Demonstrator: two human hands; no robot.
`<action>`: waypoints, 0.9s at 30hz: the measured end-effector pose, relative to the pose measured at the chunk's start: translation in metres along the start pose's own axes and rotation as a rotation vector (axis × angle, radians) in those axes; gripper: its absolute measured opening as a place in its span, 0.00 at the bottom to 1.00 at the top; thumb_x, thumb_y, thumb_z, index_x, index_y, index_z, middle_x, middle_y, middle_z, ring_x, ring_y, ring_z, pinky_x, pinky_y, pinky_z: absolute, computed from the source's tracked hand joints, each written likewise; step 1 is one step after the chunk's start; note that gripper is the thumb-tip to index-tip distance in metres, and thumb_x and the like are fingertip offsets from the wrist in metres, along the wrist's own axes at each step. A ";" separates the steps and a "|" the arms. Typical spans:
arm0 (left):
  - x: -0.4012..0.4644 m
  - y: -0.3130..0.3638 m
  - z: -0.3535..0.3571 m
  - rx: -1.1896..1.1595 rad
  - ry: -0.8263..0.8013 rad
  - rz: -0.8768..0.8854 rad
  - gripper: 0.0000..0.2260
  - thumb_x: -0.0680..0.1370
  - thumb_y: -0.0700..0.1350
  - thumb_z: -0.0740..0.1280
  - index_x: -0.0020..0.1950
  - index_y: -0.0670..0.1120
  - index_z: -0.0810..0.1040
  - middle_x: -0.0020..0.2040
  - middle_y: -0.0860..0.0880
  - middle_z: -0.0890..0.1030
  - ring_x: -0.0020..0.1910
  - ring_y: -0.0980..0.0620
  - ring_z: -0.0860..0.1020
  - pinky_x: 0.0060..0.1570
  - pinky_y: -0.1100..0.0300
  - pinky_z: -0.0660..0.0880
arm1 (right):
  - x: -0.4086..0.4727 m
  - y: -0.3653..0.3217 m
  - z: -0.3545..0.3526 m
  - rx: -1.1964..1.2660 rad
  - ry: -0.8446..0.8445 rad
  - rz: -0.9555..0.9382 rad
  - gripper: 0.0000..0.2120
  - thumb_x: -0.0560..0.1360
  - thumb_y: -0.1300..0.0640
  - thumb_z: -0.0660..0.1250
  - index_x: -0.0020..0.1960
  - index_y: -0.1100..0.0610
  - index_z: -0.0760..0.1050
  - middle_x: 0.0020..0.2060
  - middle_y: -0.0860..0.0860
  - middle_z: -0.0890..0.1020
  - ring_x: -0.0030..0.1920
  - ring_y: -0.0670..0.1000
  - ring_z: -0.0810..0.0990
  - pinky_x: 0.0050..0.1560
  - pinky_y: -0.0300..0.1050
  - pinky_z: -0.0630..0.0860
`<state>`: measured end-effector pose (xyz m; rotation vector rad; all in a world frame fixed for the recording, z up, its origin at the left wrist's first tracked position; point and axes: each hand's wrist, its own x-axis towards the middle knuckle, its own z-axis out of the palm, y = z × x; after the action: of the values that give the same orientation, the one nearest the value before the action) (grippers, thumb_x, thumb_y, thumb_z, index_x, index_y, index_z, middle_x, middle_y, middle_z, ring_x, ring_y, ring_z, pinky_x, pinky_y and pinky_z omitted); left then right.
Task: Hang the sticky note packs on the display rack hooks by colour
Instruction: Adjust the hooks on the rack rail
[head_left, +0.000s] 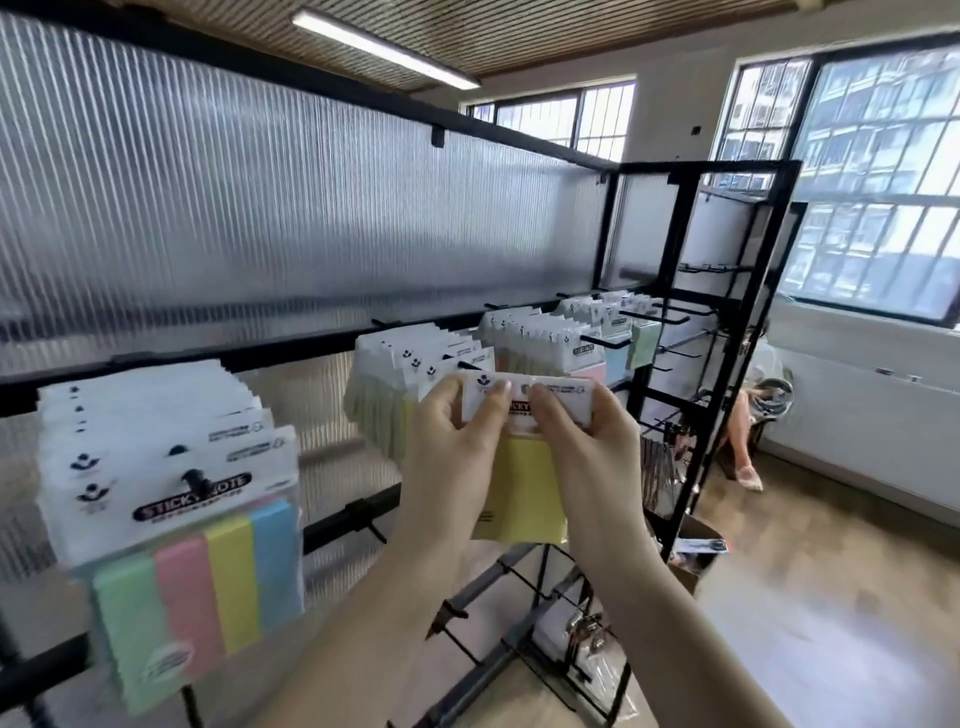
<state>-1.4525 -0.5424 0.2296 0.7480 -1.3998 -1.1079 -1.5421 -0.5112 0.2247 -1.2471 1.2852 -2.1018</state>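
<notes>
A ribbed translucent wall panel (311, 208) backs the black display rack (322, 338) in front of me, with barred windows (878, 171) off to the right and a wood floor (831, 597) below. I have the yellow pack (522, 467) up at chest height, both hands on its white header card: my left hand (457, 457) pinches the card's left end, thumb in front and fingers curled behind, and my right hand (576, 457) pinches the right end the same way. The pack hangs upright, header on top, its long axis vertical, its face toward me. The hook (470, 365) I judge it belongs on sits just behind and slightly above the header, carrying the row of yellow packs (410, 384), and it points out toward me, so the pack must travel away from me with its hang hole lined up on the hook's tip. My thumbs hide the hole, so I cannot tell how well it is lined up. The left hand is the nearer to that tip. The pack is a plain pale yellow block in clear wrap, with a partly covered dark label.
</notes>
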 end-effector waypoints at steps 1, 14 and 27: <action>0.004 0.000 0.003 0.021 0.012 0.032 0.09 0.77 0.53 0.66 0.47 0.49 0.78 0.42 0.48 0.83 0.43 0.47 0.81 0.46 0.47 0.77 | 0.006 0.001 -0.001 0.020 -0.010 0.004 0.04 0.76 0.63 0.67 0.42 0.58 0.77 0.33 0.48 0.82 0.35 0.47 0.79 0.37 0.41 0.76; 0.019 -0.018 0.030 0.225 0.234 0.200 0.04 0.77 0.45 0.65 0.42 0.50 0.75 0.36 0.52 0.81 0.32 0.56 0.78 0.31 0.66 0.73 | 0.052 0.026 -0.024 0.143 -0.335 0.147 0.06 0.69 0.55 0.68 0.39 0.58 0.78 0.35 0.56 0.82 0.35 0.50 0.79 0.36 0.40 0.75; 0.014 -0.031 0.029 0.397 0.465 0.294 0.06 0.74 0.52 0.65 0.46 0.51 0.74 0.35 0.54 0.78 0.36 0.60 0.76 0.35 0.73 0.70 | 0.066 0.049 -0.015 0.081 -0.465 -0.002 0.06 0.76 0.60 0.67 0.50 0.53 0.73 0.42 0.51 0.82 0.39 0.42 0.81 0.38 0.33 0.75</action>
<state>-1.4876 -0.5602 0.2090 0.9722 -1.2811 -0.3915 -1.5963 -0.5737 0.2120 -1.5775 0.9797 -1.7016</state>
